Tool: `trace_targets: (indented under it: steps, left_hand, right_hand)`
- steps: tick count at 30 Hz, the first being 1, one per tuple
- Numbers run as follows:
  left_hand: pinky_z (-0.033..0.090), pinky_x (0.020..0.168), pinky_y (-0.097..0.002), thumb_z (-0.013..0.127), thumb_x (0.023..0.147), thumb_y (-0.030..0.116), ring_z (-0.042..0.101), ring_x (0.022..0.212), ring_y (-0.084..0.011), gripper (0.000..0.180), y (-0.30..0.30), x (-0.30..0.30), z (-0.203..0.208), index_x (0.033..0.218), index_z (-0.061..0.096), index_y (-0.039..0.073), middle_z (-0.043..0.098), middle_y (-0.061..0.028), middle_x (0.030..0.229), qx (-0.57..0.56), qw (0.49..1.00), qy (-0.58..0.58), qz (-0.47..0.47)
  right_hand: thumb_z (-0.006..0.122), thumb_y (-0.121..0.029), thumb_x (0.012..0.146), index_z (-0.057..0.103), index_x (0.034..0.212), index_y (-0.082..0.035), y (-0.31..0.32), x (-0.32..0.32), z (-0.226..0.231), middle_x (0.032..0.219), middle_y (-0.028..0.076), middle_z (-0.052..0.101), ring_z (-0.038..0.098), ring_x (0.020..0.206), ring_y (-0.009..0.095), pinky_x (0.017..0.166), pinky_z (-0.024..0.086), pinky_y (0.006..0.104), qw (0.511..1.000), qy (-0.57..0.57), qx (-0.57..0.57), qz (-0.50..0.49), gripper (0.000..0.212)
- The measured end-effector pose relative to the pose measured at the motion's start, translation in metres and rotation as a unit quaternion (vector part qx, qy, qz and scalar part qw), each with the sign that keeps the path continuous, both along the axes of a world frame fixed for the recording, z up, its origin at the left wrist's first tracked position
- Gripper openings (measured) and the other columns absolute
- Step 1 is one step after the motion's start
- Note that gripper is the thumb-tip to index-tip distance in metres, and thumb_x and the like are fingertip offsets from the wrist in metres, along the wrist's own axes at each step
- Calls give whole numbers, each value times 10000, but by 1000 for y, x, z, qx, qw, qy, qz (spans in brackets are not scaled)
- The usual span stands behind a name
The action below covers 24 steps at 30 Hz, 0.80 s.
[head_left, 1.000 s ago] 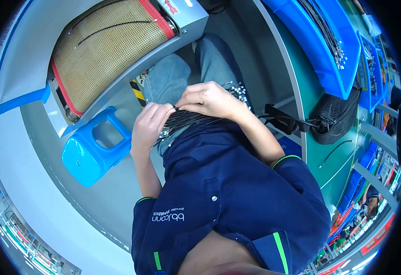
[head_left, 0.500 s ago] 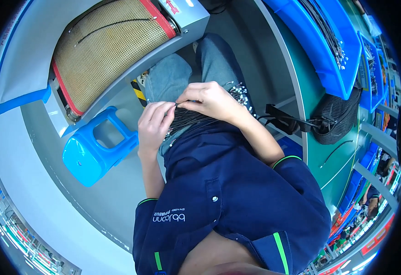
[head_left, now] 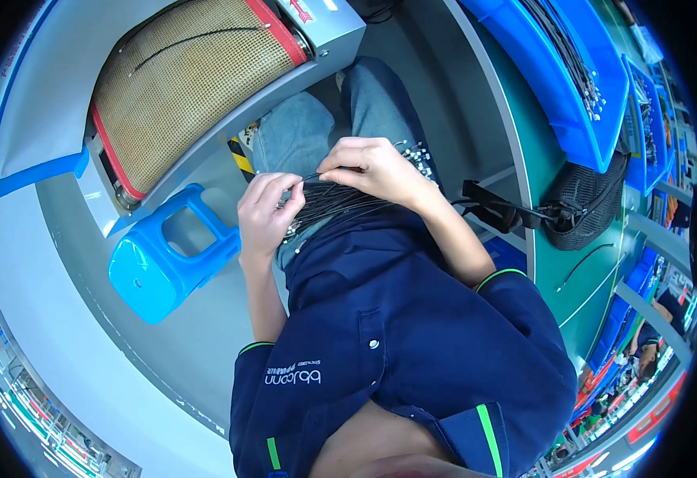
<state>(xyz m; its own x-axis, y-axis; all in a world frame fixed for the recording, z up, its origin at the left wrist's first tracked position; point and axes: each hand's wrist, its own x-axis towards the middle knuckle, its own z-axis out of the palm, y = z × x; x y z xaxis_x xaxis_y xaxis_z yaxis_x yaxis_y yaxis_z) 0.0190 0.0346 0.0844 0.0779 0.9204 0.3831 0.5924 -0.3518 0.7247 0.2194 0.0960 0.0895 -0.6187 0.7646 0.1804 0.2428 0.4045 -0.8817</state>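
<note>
A bundle of thin black cables [head_left: 340, 201] with small metal ends lies across my lap, over my jeans [head_left: 296, 135]. My left hand [head_left: 265, 215] grips the bundle's near end, fingers curled around the strands. My right hand [head_left: 372, 169] rests on top of the bundle farther along and pinches a single strand between thumb and forefinger. The metal tips [head_left: 416, 153] fan out beyond my right hand. My dark blue jacket hides the lower part of the bundle.
A conveyor machine with a tan mesh belt [head_left: 189, 80] stands ahead on the left. A blue plastic stool [head_left: 169, 255] sits beside my left knee. Blue bins [head_left: 559, 80] holding more cables line a green bench on the right, with a black mesh bag [head_left: 583, 199] hanging there.
My left hand has shifted slightly along the bundle toward my body. My right hand has stayed on top of the cables, fingers now pinching a strand.
</note>
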Motion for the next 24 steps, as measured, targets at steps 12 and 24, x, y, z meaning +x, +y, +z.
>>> trace_targets:
  steps: [12,24]
  left_hand:
    - [498,740,-213,663,845,2,579,830,-83,406,-6,17,-57,1222,510,12,605,-47,956,-258,862,-431,62]
    - [521,785,-230,563,943,74,613,874,-121,177,-2,16,-88,1099,582,-7,614,-70,962,-138,709,-665,188]
  right_hand:
    - [725,-65,768,707,898,-30,5,2,-6,820,77,660,637,730,177,639,497,281,994,27,-5,-103,136]
    - [686,-122,813,675,875,-4,8,8,-52,797,107,652,641,711,200,661,507,304,991,-67,-53,-107,134]
